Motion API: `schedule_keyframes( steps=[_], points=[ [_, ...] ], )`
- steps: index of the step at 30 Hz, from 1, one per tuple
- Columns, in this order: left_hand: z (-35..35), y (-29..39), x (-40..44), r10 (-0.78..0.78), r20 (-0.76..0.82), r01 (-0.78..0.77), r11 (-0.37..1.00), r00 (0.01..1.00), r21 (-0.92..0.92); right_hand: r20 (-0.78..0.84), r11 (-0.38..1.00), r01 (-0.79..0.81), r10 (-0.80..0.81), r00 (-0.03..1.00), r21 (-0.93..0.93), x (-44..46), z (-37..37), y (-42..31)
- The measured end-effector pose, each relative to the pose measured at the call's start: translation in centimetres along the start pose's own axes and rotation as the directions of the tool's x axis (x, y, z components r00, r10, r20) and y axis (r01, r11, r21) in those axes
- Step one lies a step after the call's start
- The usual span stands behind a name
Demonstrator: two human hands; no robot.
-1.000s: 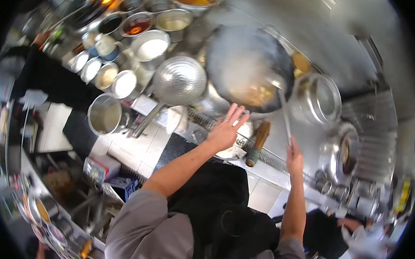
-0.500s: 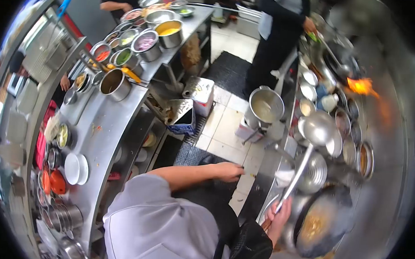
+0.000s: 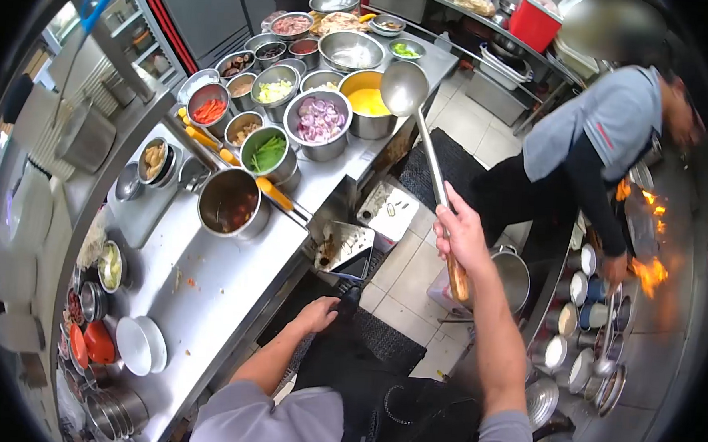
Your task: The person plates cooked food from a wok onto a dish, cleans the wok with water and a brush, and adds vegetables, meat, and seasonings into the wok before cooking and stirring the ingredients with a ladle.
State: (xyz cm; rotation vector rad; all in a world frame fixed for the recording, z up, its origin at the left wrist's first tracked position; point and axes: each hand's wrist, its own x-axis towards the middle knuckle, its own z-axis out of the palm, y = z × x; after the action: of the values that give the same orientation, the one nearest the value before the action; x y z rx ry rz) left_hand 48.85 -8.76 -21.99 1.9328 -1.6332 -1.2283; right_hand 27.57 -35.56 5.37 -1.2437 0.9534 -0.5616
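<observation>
A long-handled steel ladle is gripped near its wooden end by my right hand. Its bowl is up beside the rim of the steel pot of yellow liquid, at the counter's edge. Just left of that pot stands a bowl of chopped purple onion, with a bowl of green strips nearer to me. Low in front of my body is my left hand, over the dark floor mat; its fingers are curled and partly hidden, and whether they hold anything is unclear.
Two white bowls and a pot of dark liquid stand on the steel counter. Open tins are on the floor beside it. At the right, a co-worker leans over a flaming stove near seasoning containers.
The view has swung from the wok to the counter. My right hand has carried the ladle away from the wok towards the pot of yellow liquid. My left hand has drawn back near my body.
</observation>
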Motion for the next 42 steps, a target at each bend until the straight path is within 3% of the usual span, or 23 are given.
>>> schedule_keyframes(
  steps=[1, 8, 18, 20, 21, 23, 27, 31, 36, 42],
  points=[
    [-0.9, -0.9, 0.5, -0.071, -0.044, 0.072, 0.997, 0.996, 0.009, 0.013, 0.998, -0.031, 0.032, 0.999, -0.051, 2.2, 0.5, -1.4],
    [-5.3, -3.4, 4.1, -0.169, -0.007, 0.168, 0.981, 0.986, -0.098, 0.06, 0.915, -0.158, 0.193, 0.979, -0.37, 10.7, 2.1, -6.7],
    [-7.1, -2.6, 8.9, -0.144, -0.007, 0.14, 0.972, 0.99, -0.191, 0.074, 0.847, -0.27, 0.339, 0.938, -0.458, 14.0, 3.5, -10.6],
    [-7.7, -2.5, 9.2, -0.152, 0.002, 0.149, 0.969, 0.988, -0.198, 0.088, 0.898, -0.394, 0.416, 0.905, -0.197, 14.5, 3.7, -10.8],
    [-8.0, -2.4, 9.4, -0.162, 0.006, 0.159, 0.965, 0.987, -0.207, 0.086, 0.899, -0.393, 0.415, 0.906, -0.196, 14.5, 3.5, -10.9],
    [-8.4, -2.5, 9.5, -0.16, -0.006, 0.156, 0.967, 0.987, -0.201, 0.243, 0.801, -0.527, 0.472, 0.847, 0.283, 14.2, 2.9, -11.0],
    [-8.5, -2.9, 9.1, -0.155, -0.031, 0.146, 0.97, 0.988, -0.195, 0.299, 0.728, -0.48, 0.378, 0.876, 0.489, 12.3, 2.3, -8.9],
    [-8.4, -3.4, 8.7, -0.138, -0.013, 0.133, 0.973, 0.99, -0.189, 0.287, 0.709, -0.424, 0.313, 0.905, 0.563, 10.7, 2.0, -8.6],
    [-8.2, -3.4, 8.6, -0.128, 0.009, 0.127, 0.969, 0.992, -0.21, 0.112, 0.851, -0.324, 0.306, 0.946, 0.414, 9.1, 2.7, -9.0],
    [-8.6, -2.4, 8.4, -0.086, -0.005, 0.083, 0.971, 0.996, -0.224, 0.025, 0.923, -0.255, 0.259, 0.966, 0.29, 9.2, 3.2, -7.9]
  ],
)
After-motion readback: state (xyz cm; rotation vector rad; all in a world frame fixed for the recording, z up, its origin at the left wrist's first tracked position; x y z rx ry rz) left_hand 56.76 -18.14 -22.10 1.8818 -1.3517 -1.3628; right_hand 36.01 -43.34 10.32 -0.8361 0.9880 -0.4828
